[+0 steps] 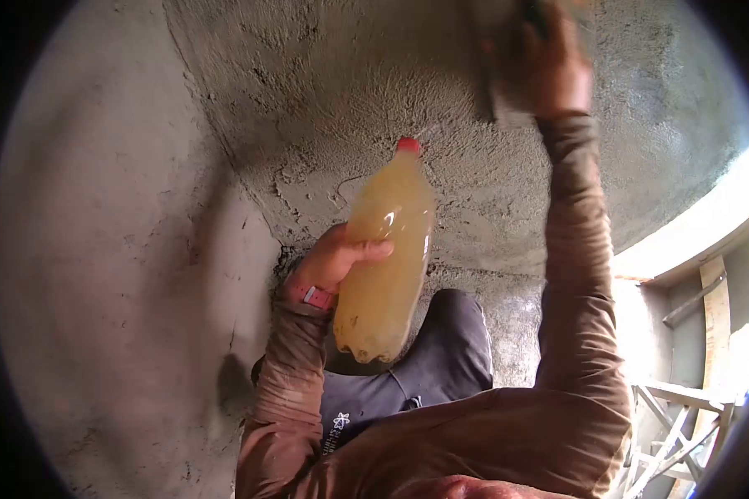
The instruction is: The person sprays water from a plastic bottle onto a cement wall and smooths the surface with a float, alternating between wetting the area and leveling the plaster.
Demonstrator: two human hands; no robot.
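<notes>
Our left hand (341, 259) grips a translucent plastic bottle of cloudy yellow liquid (387, 283), red cap (408, 145) towards rough grey plaster (308, 100), presumably so liquid reaches it; our right hand (561, 75) clasps a blurred flat tool (503, 83).

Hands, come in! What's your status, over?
Left hand gripping yellowish bottle. Right hand by rough wall, holding blurred tool, can't tell which. Nothing visible blocking red cap. Over.

The left hand (329, 259) grips, thumb (373, 250) extended, forearm (290, 374) raised; the right arm (580, 224) stretches upward, right hand (562, 79) blurred.
</notes>
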